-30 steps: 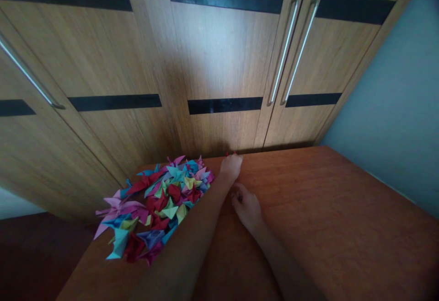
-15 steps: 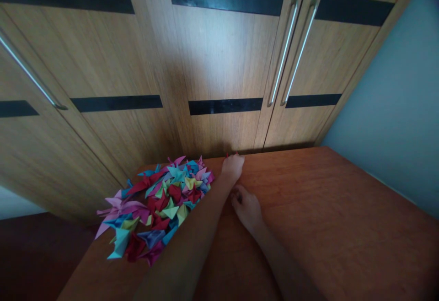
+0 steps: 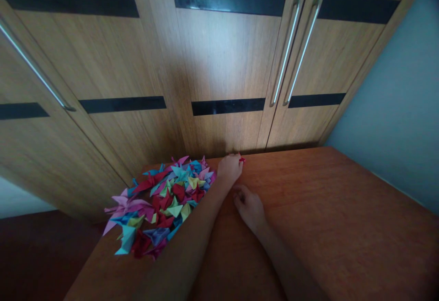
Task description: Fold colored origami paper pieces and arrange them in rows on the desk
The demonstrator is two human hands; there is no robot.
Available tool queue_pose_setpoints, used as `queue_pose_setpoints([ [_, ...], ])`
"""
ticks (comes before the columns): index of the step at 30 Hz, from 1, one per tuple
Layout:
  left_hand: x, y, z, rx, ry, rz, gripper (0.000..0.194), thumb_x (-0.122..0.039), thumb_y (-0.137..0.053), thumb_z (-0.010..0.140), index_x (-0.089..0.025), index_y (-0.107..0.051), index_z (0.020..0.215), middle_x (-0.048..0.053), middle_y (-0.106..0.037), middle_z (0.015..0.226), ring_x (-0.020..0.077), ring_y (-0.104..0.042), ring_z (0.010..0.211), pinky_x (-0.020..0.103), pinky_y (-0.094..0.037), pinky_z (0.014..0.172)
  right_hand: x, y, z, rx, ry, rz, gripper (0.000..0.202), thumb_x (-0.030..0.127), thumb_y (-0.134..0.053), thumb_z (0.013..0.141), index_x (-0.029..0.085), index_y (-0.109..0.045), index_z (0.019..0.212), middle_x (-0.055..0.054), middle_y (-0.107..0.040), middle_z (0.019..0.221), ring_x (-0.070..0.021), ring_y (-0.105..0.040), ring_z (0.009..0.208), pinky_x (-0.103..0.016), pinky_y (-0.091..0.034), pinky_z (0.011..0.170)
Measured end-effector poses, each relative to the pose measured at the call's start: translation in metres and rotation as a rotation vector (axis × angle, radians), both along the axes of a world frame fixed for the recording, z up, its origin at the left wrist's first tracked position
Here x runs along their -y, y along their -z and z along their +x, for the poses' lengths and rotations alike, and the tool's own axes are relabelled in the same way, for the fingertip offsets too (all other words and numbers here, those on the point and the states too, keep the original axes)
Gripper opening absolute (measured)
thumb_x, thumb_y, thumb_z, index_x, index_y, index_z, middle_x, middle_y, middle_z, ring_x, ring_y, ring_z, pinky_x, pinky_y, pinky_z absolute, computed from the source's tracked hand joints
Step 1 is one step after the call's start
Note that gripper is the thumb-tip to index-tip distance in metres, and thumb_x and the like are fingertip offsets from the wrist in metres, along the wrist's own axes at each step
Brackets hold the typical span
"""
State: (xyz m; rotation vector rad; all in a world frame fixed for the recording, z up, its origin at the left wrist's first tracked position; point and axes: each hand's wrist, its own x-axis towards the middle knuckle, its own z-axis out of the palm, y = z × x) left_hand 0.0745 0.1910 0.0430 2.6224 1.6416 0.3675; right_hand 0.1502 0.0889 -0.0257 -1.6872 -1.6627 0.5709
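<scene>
My left hand (image 3: 230, 168) reaches to the back of the table, its fingers closed on a red origami crane (image 3: 242, 160). Only small red bits of that crane show past the fingers. To the left of this arm lies a heap of folded paper cranes (image 3: 174, 191) in pink, red, blue, green, yellow and purple. My right hand (image 3: 251, 207) rests on the table just in front of the left one. Its fingers are curled in towards the thumb, with a dark gap between them and no object showing.
The reddish-brown wooden table (image 3: 325, 209) runs up against a wooden wardrobe (image 3: 226, 58) with black strips and long metal handles (image 3: 302, 51). A pale wall (image 3: 404, 122) borders the table on the right. Dark floor (image 3: 30, 250) shows beyond its left edge.
My left hand has turned slightly, and the red paper now shows at the right of its fingertips. The right hand stays curled in place. The whole view has shifted slightly.
</scene>
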Motion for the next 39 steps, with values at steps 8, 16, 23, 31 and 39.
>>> queue_pose_setpoints([
  [8, 0.096, -0.008, -0.061, -0.015, 0.089, -0.056, 0.021, -0.027, -0.043, 0.089, -0.021, -0.064, 0.092, 0.006, -0.067, 0.092, 0.0194, -0.063, 0.085, 0.029, -0.047, 0.076, 0.002, 0.002, -0.001, 0.078, -0.021, 0.002, 0.024, 0.025, -0.045, 0.086, 0.021, -0.061, 0.104, -0.002, -0.066, 0.080, -0.0152, -0.060, 0.071, -0.023, -0.036, 0.061],
  [16, 0.175, 0.002, -0.148, -0.006, -0.016, -0.038, 0.025, -0.020, -0.041, 0.089, -0.026, -0.064, 0.098, 0.005, -0.064, 0.094, 0.0204, -0.061, 0.087, 0.031, -0.048, 0.077, 0.015, -0.004, -0.007, 0.156, -0.116, 0.002, 0.022, 0.025, -0.050, 0.084, 0.023, -0.062, 0.103, -0.002, -0.066, 0.087, -0.0158, -0.059, 0.082, -0.025, -0.039, 0.074],
  [23, 0.179, 0.018, -0.210, 0.065, -0.242, 0.219, 0.030, -0.030, -0.043, 0.089, -0.024, -0.060, 0.113, 0.008, -0.061, 0.109, 0.0240, -0.058, 0.100, 0.035, -0.047, 0.087, 0.027, -0.013, -0.022, 0.224, -0.233, 0.051, 0.015, 0.024, -0.052, 0.082, 0.022, -0.065, 0.090, -0.001, -0.062, 0.077, -0.0146, -0.054, 0.076, -0.024, -0.037, 0.070],
  [31, 0.155, 0.004, -0.195, -0.088, -0.291, 0.150, 0.040, -0.035, -0.047, 0.088, -0.021, -0.053, 0.125, 0.011, -0.059, 0.117, 0.0275, -0.057, 0.101, 0.039, -0.046, 0.085, 0.027, -0.013, -0.022, 0.208, -0.303, 0.037, 0.015, 0.024, -0.051, 0.083, 0.022, -0.065, 0.088, -0.001, -0.062, 0.077, -0.0146, -0.053, 0.076, -0.025, -0.036, 0.071],
  [39, 0.145, 0.002, -0.191, -0.076, -0.332, 0.164, 0.035, -0.034, -0.046, 0.087, -0.020, -0.060, 0.116, 0.011, -0.065, 0.108, 0.0275, -0.061, 0.096, 0.038, -0.046, 0.082, 0.024, -0.012, -0.020, 0.196, -0.304, 0.031, 0.017, 0.023, -0.050, 0.084, 0.022, -0.066, 0.087, -0.002, -0.064, 0.080, -0.0147, -0.055, 0.077, -0.025, -0.037, 0.072],
])
